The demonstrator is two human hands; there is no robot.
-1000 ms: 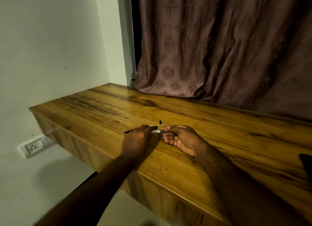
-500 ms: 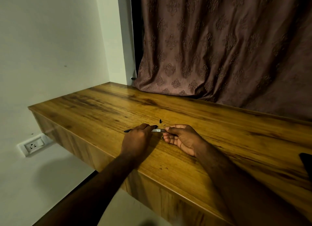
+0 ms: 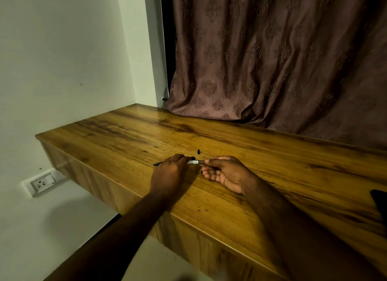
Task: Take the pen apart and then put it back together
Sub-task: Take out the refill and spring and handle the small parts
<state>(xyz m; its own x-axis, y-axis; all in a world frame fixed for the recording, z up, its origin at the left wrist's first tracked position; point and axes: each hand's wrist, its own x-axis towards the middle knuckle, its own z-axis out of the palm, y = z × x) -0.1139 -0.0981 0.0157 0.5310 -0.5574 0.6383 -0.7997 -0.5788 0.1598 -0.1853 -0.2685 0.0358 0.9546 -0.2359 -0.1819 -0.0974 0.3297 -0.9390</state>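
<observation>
Against the picture from half a second ago we find almost nothing changed: both hands sit at the same spot in the middle of the frame, and the two loose bits on the wood have not shifted.

Our left hand [image 3: 170, 173] is closed, knuckles up, around the dark pen barrel [image 3: 159, 163], whose thin end pokes out toward the left of the frame. Our right hand [image 3: 225, 173] lies palm up, thumb and forefinger pinching the silvery pen piece [image 3: 195, 162] that bridges the gap between the two hands, just above the wooden desk [image 3: 272, 165].

Just above the hands in the frame, a small black cap-like part [image 3: 198, 151] stands on the desk, and a tiny pale part [image 3: 203, 155] lies right beside it, apart from both hands.

How the barrel and the silvery piece meet is hidden under the left fingers; we cannot tell whether they are joined. The loose parts are too small to identify. A dark object [image 3: 380, 201] is cut off at the right edge. A wall socket [image 3: 41, 183] sits at lower left, a curtain [image 3: 272, 60] fills the upper right.
</observation>
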